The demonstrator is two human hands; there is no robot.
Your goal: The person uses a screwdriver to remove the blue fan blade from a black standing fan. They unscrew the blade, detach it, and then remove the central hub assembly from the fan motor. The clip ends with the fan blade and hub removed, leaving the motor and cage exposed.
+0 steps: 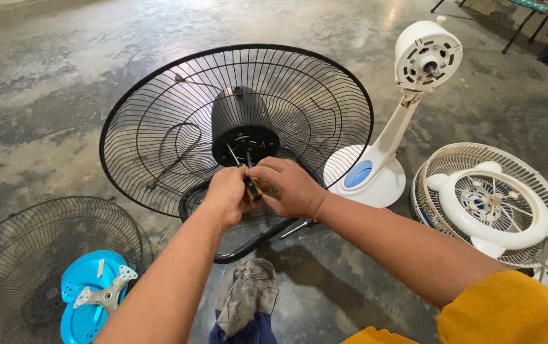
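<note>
A black fan with a round wire rear grille (pixel 159 127) and a dark motor housing (pixel 242 121) stands on its black tube base (pixel 248 245) on the concrete floor. My left hand (pixel 226 194) and my right hand (pixel 290 188) meet just below the motor's front face. Between them they grip a screwdriver (pixel 252 186) with a yellow and black handle, its shaft pointing up at the motor hub. A second thin metal shaft also sticks up from between my hands. Another tool's tip (pixel 299 228) shows under my right wrist.
A separate black wire grille (pixel 6 255) lies at lower left with blue fan blades (pixel 89 293) on it. A white fan stand with bare motor head (pixel 423 57) stands at right, beside a white grille (pixel 497 204). A dirty rag (pixel 248 296) lies near me.
</note>
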